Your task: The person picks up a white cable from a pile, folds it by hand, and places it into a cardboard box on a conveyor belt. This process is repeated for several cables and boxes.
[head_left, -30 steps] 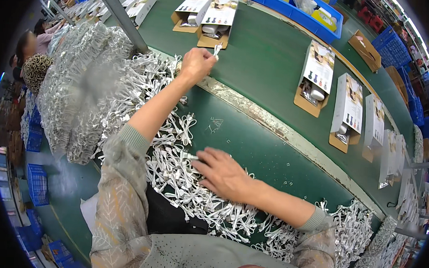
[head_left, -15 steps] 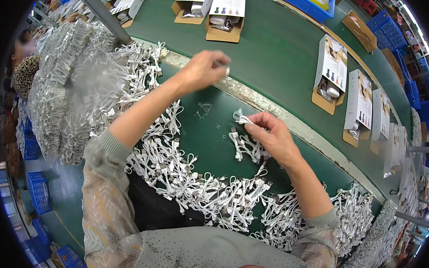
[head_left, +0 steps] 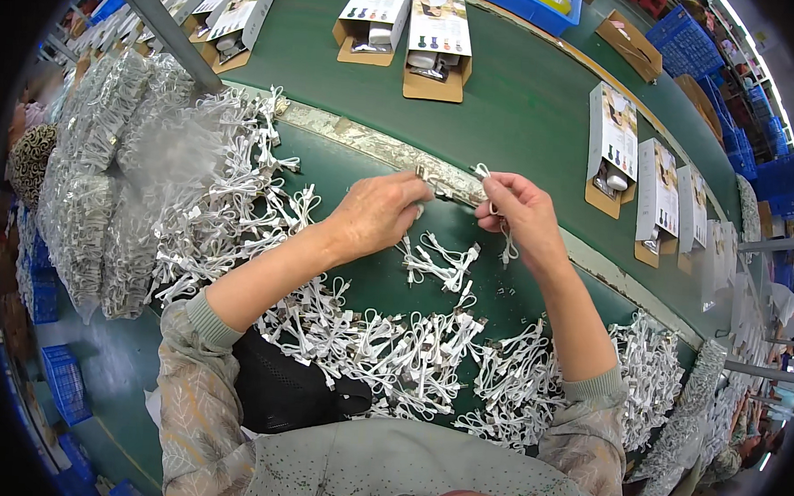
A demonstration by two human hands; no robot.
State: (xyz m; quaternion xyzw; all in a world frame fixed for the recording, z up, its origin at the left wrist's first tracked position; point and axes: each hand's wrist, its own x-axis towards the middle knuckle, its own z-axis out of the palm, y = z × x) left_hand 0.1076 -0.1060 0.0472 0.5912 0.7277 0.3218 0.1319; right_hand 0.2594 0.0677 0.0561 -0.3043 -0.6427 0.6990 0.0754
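My right hand (head_left: pixel 526 217) is closed on a white USB cable (head_left: pixel 508 247). One loop of it stands above the fingers and another end hangs below them. Level with it, my left hand (head_left: pixel 376 213) pinches a white cable end (head_left: pixel 422 174) with a metallic plug, partly blurred. The fingertips of both hands are a short gap apart, over the bench near the painted ledge. Beneath them lies a small group of bundled white cables (head_left: pixel 439 266). A large heap of the same bundled cables (head_left: pixel 392 351) spreads along the near side of the green bench (head_left: pixel 373 278).
Beyond the ledge (head_left: pixel 349 136), a green conveyor belt (head_left: pixel 521 102) carries open printed boxes (head_left: pixel 439 48). Bagged cables (head_left: pixel 104 188) are piled at left. A metal post (head_left: pixel 162 25) rises at upper left. A black cloth item (head_left: pixel 286 386) lies by my left forearm.
My left hand has come down and toward my right hand, which has risen slightly. The cable in my right hand now shows loops above and below the fingers. The view has shifted a little.
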